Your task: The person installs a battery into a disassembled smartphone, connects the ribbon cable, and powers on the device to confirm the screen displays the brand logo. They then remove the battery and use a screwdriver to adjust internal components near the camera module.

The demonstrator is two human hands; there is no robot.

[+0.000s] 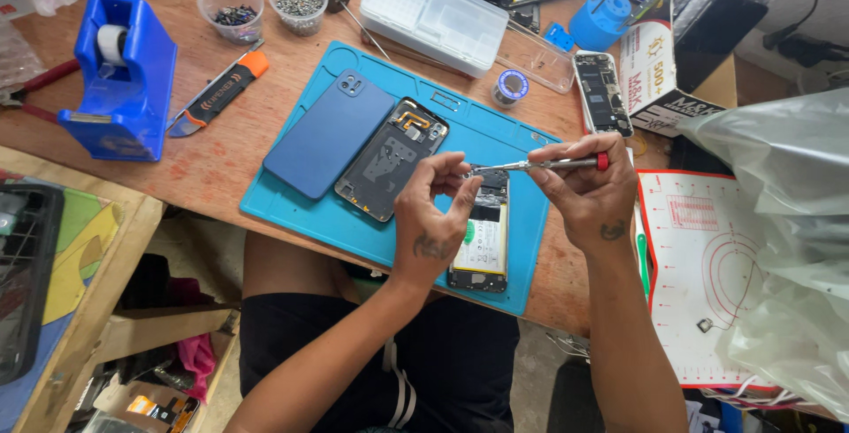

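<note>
My right hand [585, 191] grips a slim silver screwdriver [539, 165] with a red end, held level and pointing left. My left hand [436, 219] pinches at the screwdriver's tip with thumb and forefinger. Both hands hover over an opened phone [485, 247] with its battery showing, lying on a teal work mat [336, 221]. On the same mat to the left lie a dark inner phone frame [389, 159] and a blue back cover [327, 135].
A blue tape dispenser [124, 79], an orange utility knife [217, 95] and two cups of screws [232, 8] stand at the back left. A clear plastic box [433, 13], a solder spool [511, 86], another opened phone [603, 92] and a white plastic bag [787, 221] lie right.
</note>
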